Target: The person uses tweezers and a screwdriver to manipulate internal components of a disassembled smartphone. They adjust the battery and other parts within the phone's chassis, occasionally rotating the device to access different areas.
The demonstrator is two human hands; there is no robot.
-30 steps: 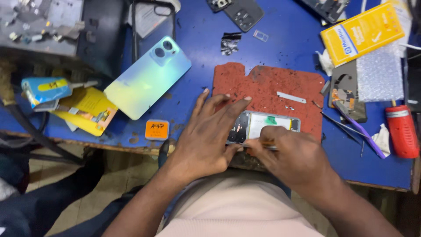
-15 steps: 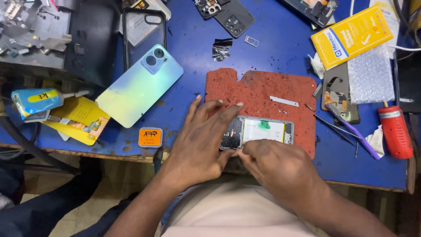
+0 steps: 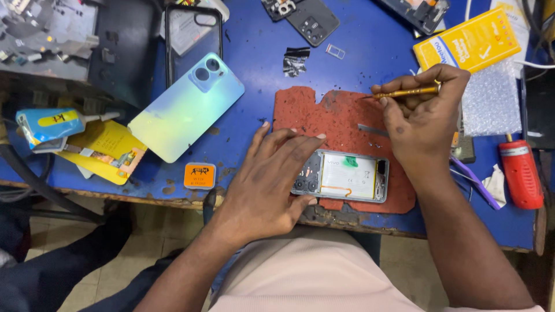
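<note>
Big change from half a second ago: your right hand (image 3: 425,115) has lifted off the opened phone (image 3: 341,176) and now sits up past it over the red work mat (image 3: 324,112), fingers pinched around a thin gold screwdriver (image 3: 404,92) that points left. Your left hand (image 3: 272,179) stays flat, fingers spread, pressing on the phone's left end near the camera modules. The phone lies back-open on the mat at the near edge of the blue desk (image 3: 254,34).

Left of it lies the iridescent back cover (image 3: 185,107), with a small orange square tin (image 3: 200,175) just below. A blue-and-yellow glue tube (image 3: 49,124) rests on a yellow card at far left. A yellow rectangular box (image 3: 474,40) sits top right above a bubble-wrap bag (image 3: 491,98), and a red cylinder (image 3: 520,173) lies by the right edge. Nothing blocks the phone apart from your left fingers.
</note>
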